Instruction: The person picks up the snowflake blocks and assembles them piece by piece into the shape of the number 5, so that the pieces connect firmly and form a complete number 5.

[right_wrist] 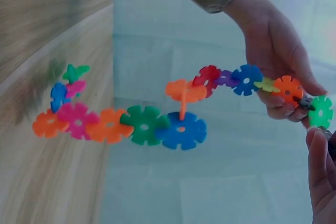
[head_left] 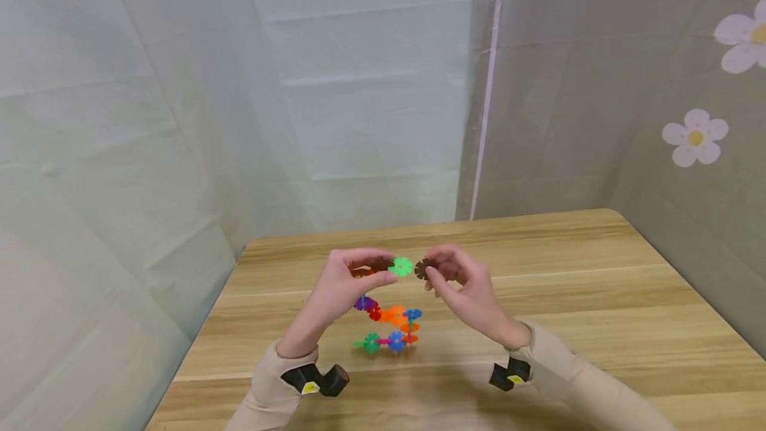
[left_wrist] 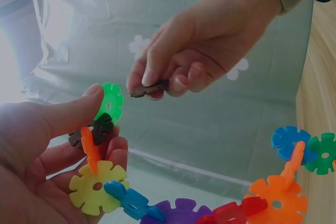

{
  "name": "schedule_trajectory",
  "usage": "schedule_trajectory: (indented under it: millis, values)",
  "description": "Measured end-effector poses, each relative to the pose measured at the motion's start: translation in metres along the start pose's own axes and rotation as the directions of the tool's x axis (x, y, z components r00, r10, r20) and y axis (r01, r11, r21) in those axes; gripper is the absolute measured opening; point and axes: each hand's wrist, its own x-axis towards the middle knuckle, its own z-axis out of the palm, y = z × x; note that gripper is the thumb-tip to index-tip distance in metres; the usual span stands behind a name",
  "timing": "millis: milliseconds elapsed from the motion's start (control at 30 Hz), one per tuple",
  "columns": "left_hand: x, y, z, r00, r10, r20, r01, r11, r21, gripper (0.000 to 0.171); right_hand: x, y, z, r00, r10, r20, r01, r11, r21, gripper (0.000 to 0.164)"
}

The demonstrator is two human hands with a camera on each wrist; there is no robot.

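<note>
My left hand [head_left: 335, 288] pinches the upper end of a chain of interlocking plastic snowflake discs, thumb at the bright green disc [head_left: 402, 267]. Slotted into that green disc is a dark disc [left_wrist: 105, 124], followed by orange, yellow [left_wrist: 86, 192], blue and purple ones. The chain hangs down in front of me, past a red disc and an orange disc [right_wrist: 110, 126], to its lower part near the tabletop. Between thumb and fingertips my right hand [head_left: 473, 294] pinches a single dark brown snowflake disc [left_wrist: 149, 88], held edge-on close beside the green one.
Below the hands is a wood-grain table [head_left: 568, 271]. Pale cloth curtains [head_left: 371, 98] stand behind it and at both sides, the right one printed with white flowers [head_left: 695, 138]. A black wrist camera [head_left: 317, 379] is strapped over the left sleeve, another [head_left: 510, 374] over the right.
</note>
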Motion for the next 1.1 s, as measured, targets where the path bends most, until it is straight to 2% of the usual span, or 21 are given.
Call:
schedule_trajectory:
  millis: [500, 667, 800, 1100]
  values:
    - [0.000, -0.002, 0.004, 1.000, 0.006, 0.019, -0.006, 1.000, -0.009, 0.029, 0.004, -0.007, 0.001, 0.988, -0.150, 0.026, 0.151, 0.988, -0.038, 0.032]
    - [0.001, 0.001, 0.005, 1.000, 0.004, 0.013, -0.003, 1.000, -0.006, 0.028, 0.005, -0.011, 0.002, 0.988, -0.157, 0.011, 0.157, 0.987, -0.026, 0.030]
    - [0.002, 0.003, 0.006, 1.000, 0.025, 0.014, -0.025, 1.000, 0.001, 0.027, 0.005, -0.014, 0.002, 0.989, -0.147, -0.004, 0.147, 0.989, -0.011, 0.029]
    - [0.001, 0.004, 0.011, 1.000, 0.021, 0.021, -0.021, 1.000, -0.008, 0.024, 0.005, -0.018, 0.001, 0.991, -0.134, 0.014, 0.134, 0.991, 0.005, 0.028]
